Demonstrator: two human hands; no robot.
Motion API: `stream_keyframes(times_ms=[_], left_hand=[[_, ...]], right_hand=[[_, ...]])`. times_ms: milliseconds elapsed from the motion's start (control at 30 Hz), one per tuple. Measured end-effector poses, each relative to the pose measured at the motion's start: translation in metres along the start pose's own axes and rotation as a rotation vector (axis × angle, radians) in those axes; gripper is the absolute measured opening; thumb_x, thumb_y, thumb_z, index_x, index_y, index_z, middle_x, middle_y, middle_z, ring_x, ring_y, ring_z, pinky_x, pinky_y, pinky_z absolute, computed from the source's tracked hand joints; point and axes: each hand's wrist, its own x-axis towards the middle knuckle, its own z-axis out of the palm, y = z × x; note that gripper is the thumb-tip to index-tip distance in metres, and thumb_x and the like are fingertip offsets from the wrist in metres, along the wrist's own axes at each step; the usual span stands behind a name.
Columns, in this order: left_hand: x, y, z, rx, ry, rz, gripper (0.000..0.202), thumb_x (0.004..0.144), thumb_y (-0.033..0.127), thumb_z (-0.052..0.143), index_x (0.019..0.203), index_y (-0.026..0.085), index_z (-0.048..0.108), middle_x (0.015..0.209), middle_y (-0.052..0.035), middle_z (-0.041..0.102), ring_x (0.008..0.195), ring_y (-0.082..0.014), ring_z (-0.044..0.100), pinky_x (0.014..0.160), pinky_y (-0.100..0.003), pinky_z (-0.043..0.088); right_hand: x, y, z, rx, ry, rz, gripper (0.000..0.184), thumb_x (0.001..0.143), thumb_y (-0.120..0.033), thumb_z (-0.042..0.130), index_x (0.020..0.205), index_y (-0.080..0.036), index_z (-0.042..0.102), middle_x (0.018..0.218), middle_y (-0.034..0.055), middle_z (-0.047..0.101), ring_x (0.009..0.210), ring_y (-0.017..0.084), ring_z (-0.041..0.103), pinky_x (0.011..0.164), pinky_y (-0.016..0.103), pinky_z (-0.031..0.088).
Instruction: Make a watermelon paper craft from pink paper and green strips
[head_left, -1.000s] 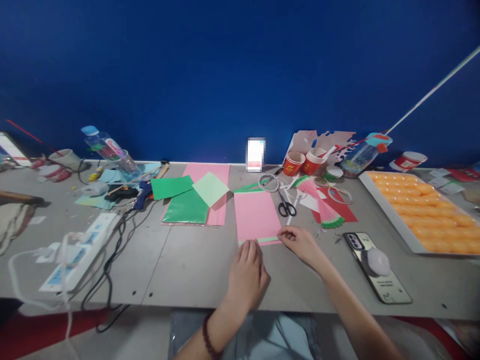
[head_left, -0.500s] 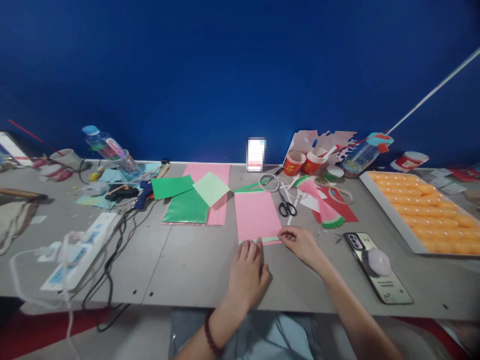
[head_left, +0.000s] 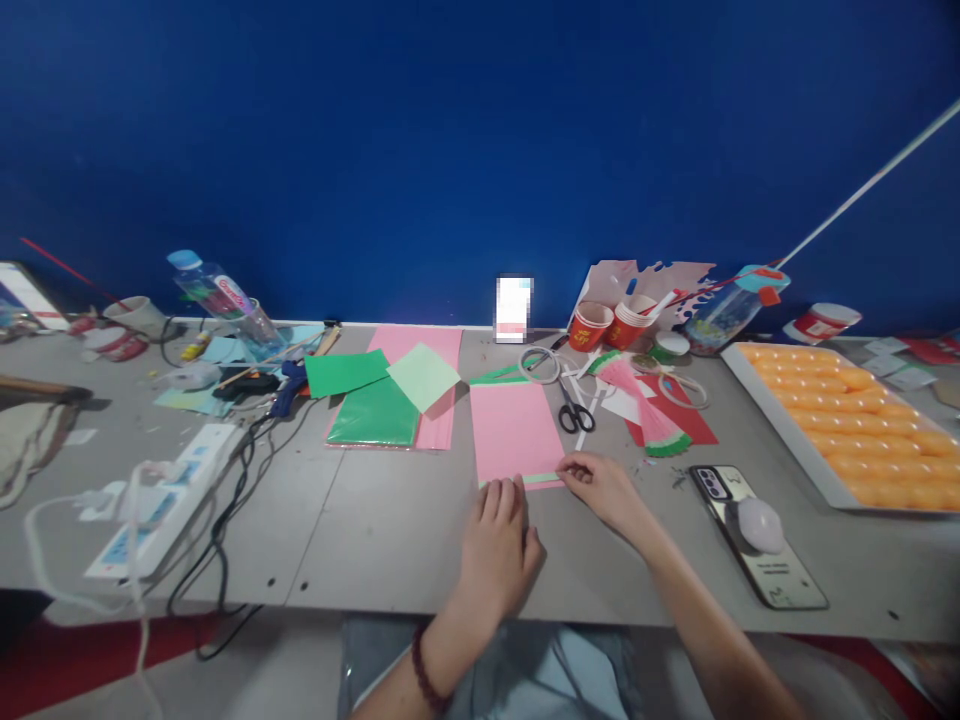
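Note:
A pink sheet of paper (head_left: 515, 430) lies flat in front of me, with a narrow light green paper strip (head_left: 541, 479) along its near edge. My left hand (head_left: 498, 540) rests flat with its fingertips on the strip's left end, the fingers stretched out. At the other end, my right hand (head_left: 600, 485) pinches the strip between thumb and forefinger by the sheet's near right corner. A darker green strip (head_left: 499, 374) runs along the far edge. Black-handled scissors (head_left: 576, 417) lie just beyond my right hand.
Green sheets (head_left: 375, 420) and pink paper lie to the left. A pink-and-green paper fan (head_left: 645, 400), red paper cups (head_left: 590, 326) and a phone (head_left: 757, 540) are on the right, before a tray of orange balls (head_left: 832, 495). A power strip (head_left: 169, 500) with cables sits left.

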Motion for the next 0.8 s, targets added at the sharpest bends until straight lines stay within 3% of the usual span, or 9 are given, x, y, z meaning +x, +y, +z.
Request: stream_keyframes(times_ms=[100,400,667,800], left_hand=[[-0.001,0.0,0.004,-0.007,0.0,0.006,0.055,0.082,0.016,0.043,0.136,0.007,0.043,0.134,-0.0145,0.049,0.125,-0.0289,0.042,0.105,-0.045,0.037],[0.002,0.0,0.001,0.008,-0.057,0.026,0.057,0.086,0.019,0.043,0.142,0.01,0.038,0.13,-0.0126,0.052,0.123,-0.0287,0.043,0.105,-0.045,0.036],[0.008,0.01,-0.004,0.04,-0.02,0.014,0.057,0.083,0.021,0.046,0.138,0.005,0.043,0.12,-0.0137,0.055,0.113,-0.03,0.046,0.101,-0.049,0.038],[0.007,0.013,0.003,0.053,0.006,0.013,0.055,0.082,0.018,0.045,0.135,0.004,0.045,0.126,-0.0154,0.054,0.118,-0.0299,0.045,0.104,-0.048,0.036]], right_hand=[[0.0,0.0,0.0,0.001,-0.002,0.002,0.021,0.071,-0.032,0.05,0.072,-0.018,0.066,0.066,0.0042,0.067,0.06,0.017,0.058,0.061,0.028,0.046],[-0.002,-0.001,0.0,-0.019,0.0,-0.017,0.021,0.072,-0.032,0.05,0.072,-0.018,0.066,0.067,0.0046,0.067,0.06,0.017,0.057,0.061,0.029,0.045],[-0.002,-0.004,-0.001,-0.016,-0.005,-0.015,0.021,0.073,-0.033,0.05,0.071,-0.019,0.065,0.065,0.0043,0.065,0.06,0.017,0.057,0.061,0.028,0.045],[-0.002,-0.004,0.0,-0.012,-0.007,-0.007,0.02,0.072,-0.034,0.05,0.07,-0.019,0.064,0.065,0.0038,0.065,0.06,0.017,0.057,0.061,0.028,0.045]])
